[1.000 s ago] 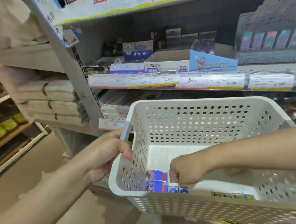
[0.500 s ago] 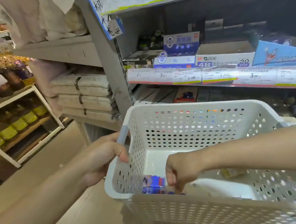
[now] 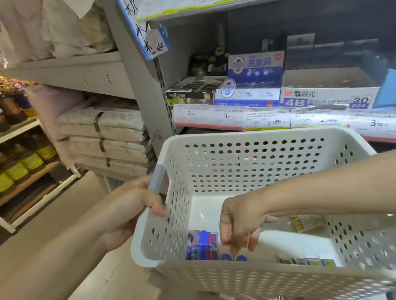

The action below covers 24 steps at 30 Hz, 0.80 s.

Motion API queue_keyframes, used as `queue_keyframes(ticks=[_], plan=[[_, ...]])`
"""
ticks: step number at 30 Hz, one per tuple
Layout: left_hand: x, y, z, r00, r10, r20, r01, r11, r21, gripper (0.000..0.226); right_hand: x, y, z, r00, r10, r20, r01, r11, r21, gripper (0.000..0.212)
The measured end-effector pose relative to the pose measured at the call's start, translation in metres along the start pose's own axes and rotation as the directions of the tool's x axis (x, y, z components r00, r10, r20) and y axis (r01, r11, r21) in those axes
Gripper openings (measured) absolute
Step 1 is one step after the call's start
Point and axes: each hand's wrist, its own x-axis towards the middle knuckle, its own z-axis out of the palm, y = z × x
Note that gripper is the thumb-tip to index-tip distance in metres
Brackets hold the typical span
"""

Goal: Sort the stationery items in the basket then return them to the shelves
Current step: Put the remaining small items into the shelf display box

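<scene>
Down in front of the shelves (image 3: 287,125), a person holds a white perforated basket (image 3: 267,286) at about waist height. The left hand (image 3: 128,213) grips the basket's left rim, with the thumb curled over the edge just below a grey handle (image 3: 157,181). The right hand (image 3: 242,223) reaches down inside the basket, its fingers curled and pointing at the floor of it, fingertips close together; whether they pinch anything cannot be told, since whatever lies beneath them is too small to make out.

Just left of that hand, against the basket's left wall, stands a blue and red packet (image 3: 202,244). Two small blue round items (image 3: 233,258) lie by the near wall under the fingers. Further right along the near wall sit small green-marked items (image 3: 309,261), and a yellowish packet (image 3: 305,223) rests near the right wall behind the forearm.

On the shelf beyond the basket stands an open eraser box (image 3: 328,94) and a blue and white carton (image 3: 249,88), with price labels (image 3: 227,116) along the shelf edge. Bottles (image 3: 10,167) fill a rack to the left.
</scene>
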Motion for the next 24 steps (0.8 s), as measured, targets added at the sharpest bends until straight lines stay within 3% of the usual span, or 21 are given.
queue_keyframes(ticks=[1, 4, 7, 11, 14, 19, 22, 24], plan=[[0.003, 0.001, -0.003, 1.000, 0.001, 0.014, -0.001, 1.000, 0.001, 0.049, 0.001, -0.002, -0.003, 1.000, 0.009, 0.001, -0.009, 1.000, 0.004, 0.010], [0.012, 0.007, -0.013, 0.997, 0.007, 0.078, -0.005, 1.000, -0.021, 0.049, 0.005, -0.007, -0.009, 1.000, 0.016, 0.027, -0.015, 1.000, -0.015, 0.040], [0.022, 0.011, -0.025, 0.991, 0.011, 0.132, -0.010, 1.000, -0.011, 0.049, 0.004, -0.017, -0.015, 1.000, 0.021, -0.014, -0.021, 0.999, 0.026, 0.025], [0.033, 0.024, -0.045, 0.981, 0.024, 0.192, -0.026, 1.000, 0.009, 0.053, -0.004, -0.036, -0.035, 0.993, -0.018, -0.121, 0.026, 0.998, 0.062, 0.032], [0.045, 0.031, -0.064, 0.973, 0.037, 0.230, -0.044, 0.999, 0.024, 0.056, -0.021, -0.053, -0.056, 0.969, -0.039, -0.244, 0.079, 0.984, 0.158, 0.020], [0.063, 0.033, -0.092, 0.951, 0.031, 0.308, -0.042, 0.999, 0.028, 0.061, -0.057, -0.067, -0.085, 0.885, -0.053, -0.463, 0.236, 0.907, 0.347, 0.012], [0.072, 0.036, -0.103, 0.944, 0.033, 0.327, -0.055, 0.997, 0.058, 0.073, -0.079, -0.069, -0.099, 0.798, 0.015, -0.602, 0.310, 0.847, 0.431, 0.019], [0.076, 0.040, -0.104, 0.942, 0.032, 0.335, -0.063, 0.995, 0.081, 0.074, -0.090, -0.067, -0.108, 0.739, 0.077, -0.669, 0.346, 0.809, 0.475, 0.014]])
